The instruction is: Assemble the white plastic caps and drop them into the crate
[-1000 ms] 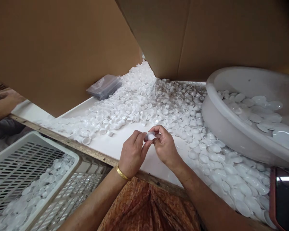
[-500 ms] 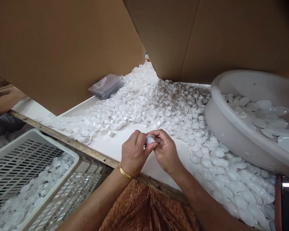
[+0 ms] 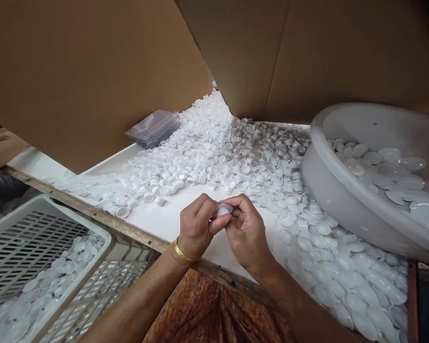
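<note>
My left hand (image 3: 197,228) and my right hand (image 3: 249,236) meet over the near edge of the white tabletop (image 3: 164,221). Between their fingertips is a small white plastic disc (image 3: 222,210), pinched from both sides. Fingers partly hide it, and whether a cup is joined underneath cannot be made out. Beyond the hands spreads a heap of small white plastic cups (image 3: 196,162). White discs (image 3: 346,271) lie in a loose layer to the right of my right arm.
A large whitish basin (image 3: 329,190) with discs inside stands at right. At lower left is a slatted white crate (image 3: 45,202) of white pieces. Cardboard sheets (image 3: 93,71) wall the back, near a plastic-wrapped packet (image 3: 153,128). Another person's hand (image 3: 3,150) shows at far left.
The disc has tilted between my fingers and shows as a wider oval; the white body seen below it before is now hidden. The view has shifted slightly.
</note>
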A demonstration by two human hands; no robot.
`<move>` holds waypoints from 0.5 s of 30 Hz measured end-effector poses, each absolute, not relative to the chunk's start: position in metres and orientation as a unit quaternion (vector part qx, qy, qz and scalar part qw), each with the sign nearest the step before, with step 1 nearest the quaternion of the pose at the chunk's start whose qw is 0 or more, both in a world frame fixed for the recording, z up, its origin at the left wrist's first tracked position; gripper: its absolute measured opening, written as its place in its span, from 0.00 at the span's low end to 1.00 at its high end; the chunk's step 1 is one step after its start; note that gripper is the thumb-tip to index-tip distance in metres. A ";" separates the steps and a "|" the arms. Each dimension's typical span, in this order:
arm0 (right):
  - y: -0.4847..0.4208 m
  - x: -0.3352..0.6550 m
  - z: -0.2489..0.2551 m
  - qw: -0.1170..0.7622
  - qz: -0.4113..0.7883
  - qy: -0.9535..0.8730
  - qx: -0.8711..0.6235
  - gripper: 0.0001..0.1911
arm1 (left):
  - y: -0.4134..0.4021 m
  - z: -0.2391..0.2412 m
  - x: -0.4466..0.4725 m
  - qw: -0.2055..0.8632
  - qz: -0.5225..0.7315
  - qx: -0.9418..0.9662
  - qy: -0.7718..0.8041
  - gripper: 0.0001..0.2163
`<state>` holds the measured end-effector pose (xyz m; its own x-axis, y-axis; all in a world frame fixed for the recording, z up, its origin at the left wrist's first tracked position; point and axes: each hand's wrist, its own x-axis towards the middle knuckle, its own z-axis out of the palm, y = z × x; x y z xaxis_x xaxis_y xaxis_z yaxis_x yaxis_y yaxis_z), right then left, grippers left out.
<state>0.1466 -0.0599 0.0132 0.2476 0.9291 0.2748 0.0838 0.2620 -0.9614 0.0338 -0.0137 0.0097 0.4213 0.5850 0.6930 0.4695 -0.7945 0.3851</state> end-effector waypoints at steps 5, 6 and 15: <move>-0.056 0.148 0.007 0.608 0.339 -0.503 -0.512 0.06 | -0.010 0.000 0.036 0.050 0.445 0.830 0.334 0.15; -0.055 0.147 0.004 0.607 0.337 -0.502 -0.516 0.06 | -0.009 -0.003 0.036 0.046 0.440 0.830 0.340 0.15; -0.051 0.149 0.007 0.501 0.500 -0.562 -0.428 0.14 | -0.020 0.000 0.006 0.026 0.359 0.828 0.429 0.15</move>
<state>0.1495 -0.0512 0.0065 -0.1324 0.9820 0.1345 -0.0192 0.1332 -0.9909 0.0065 -0.0196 0.0002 0.3738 0.7302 0.5719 0.6929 -0.6297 0.3512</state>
